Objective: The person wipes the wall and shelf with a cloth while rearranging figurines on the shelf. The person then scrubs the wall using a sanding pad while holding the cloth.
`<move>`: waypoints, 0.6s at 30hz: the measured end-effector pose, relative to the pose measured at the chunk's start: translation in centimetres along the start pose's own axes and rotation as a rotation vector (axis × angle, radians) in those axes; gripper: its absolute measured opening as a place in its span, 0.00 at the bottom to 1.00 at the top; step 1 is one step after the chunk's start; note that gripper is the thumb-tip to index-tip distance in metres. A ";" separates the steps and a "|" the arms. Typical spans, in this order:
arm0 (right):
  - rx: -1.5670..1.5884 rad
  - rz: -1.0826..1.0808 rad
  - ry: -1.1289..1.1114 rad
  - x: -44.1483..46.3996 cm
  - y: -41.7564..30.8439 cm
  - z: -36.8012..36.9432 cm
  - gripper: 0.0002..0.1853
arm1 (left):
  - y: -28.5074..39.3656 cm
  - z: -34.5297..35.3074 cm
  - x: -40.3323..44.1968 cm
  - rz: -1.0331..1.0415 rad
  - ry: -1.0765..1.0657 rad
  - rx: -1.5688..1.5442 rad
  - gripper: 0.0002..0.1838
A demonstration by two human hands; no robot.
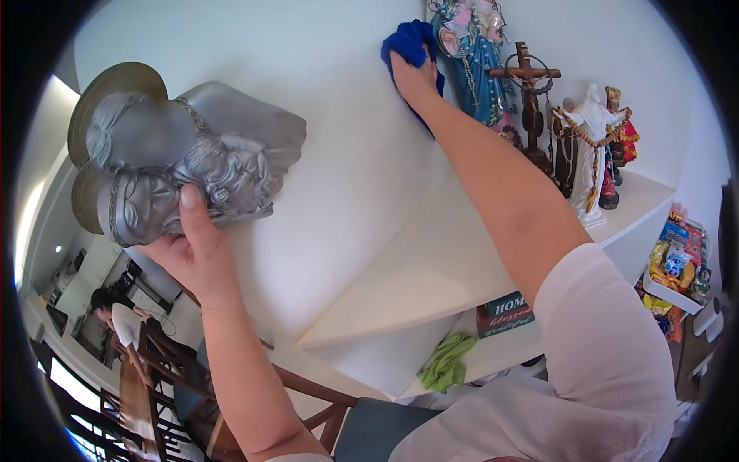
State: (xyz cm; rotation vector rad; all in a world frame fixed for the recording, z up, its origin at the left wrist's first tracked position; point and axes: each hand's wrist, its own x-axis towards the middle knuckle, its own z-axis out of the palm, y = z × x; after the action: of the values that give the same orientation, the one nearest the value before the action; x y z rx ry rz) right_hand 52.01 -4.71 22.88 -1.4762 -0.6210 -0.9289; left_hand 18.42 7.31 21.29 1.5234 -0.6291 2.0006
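Observation:
My left hand [192, 254] grips a silver bust sculpture [246, 146] with gold halos by its lower end, thumb across the front. The sculpture is tilted sideways and held up off the shelf. My right hand [416, 77] is closed on a blue cloth [408, 42], up by the white wall. Just right of the cloth stands a blue-robed religious statue [477, 69] hung with beads. Farther right on the white shelf [416, 269] are a wooden crucifix [529, 85] and a white robed figurine [594, 131] draped with a brown rosary.
On the lower shelf lie a green cloth [449, 362] and a dark box with lettering [504, 314]. A snack-filled white bin [673, 289] stands at right. Below me is a wooden chair [331, 408]. Another person [127, 323] leans over a table at far left.

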 end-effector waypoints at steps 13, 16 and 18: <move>0.044 0.330 0.076 -2.4 5.8 0.1 0.43 | -0.3 -0.6 -0.1 0.042 -0.027 0.015 0.22; 0.014 0.275 0.076 -2.8 5.5 -0.5 0.40 | -0.2 -0.2 0.0 0.071 -0.003 0.031 0.22; -0.032 0.331 0.077 -3.4 4.5 -0.8 0.38 | 0.0 -0.3 0.0 0.039 -0.012 0.023 0.22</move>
State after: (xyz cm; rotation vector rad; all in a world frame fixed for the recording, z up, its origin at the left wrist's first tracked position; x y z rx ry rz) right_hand 53.74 -5.63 17.52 -1.5080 -0.2938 -0.7353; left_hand 18.26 7.51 21.19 1.5495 -0.6474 2.0359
